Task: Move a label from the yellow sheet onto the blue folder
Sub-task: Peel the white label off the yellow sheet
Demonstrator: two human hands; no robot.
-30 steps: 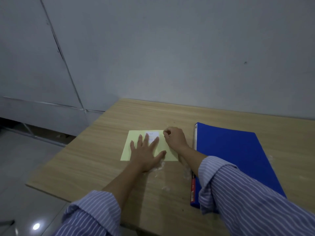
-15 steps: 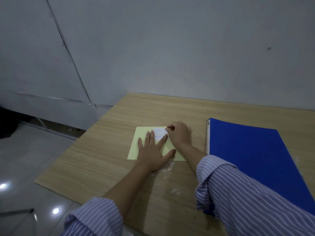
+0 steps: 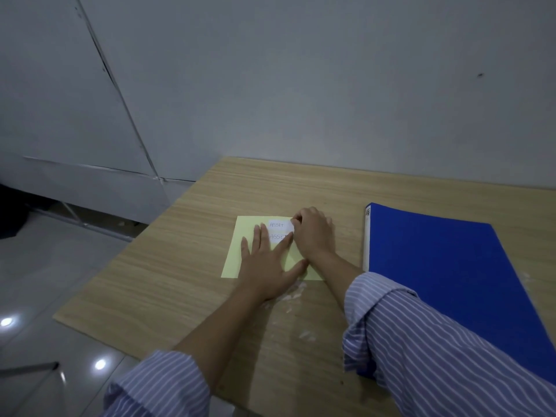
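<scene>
A pale yellow sheet lies flat on the wooden table. Two white labels reading "ASSET" sit near its top edge; the upper label is fully visible, the lower label is partly under my fingers. My left hand lies flat on the sheet, fingers spread. My right hand is curled at the upper label's right edge, with its fingertips pinched on that corner. The blue folder lies closed to the right, apart from both hands.
The wooden table ends at a left edge with tiled floor beyond. A grey wall stands close behind the table. White scraps lie on the wood just below the sheet. My striped right sleeve covers the folder's near corner.
The view has shifted so the table sits further right. My right fingertips have closed in on the upper label's right corner. My left hand stays flat on the sheet.
</scene>
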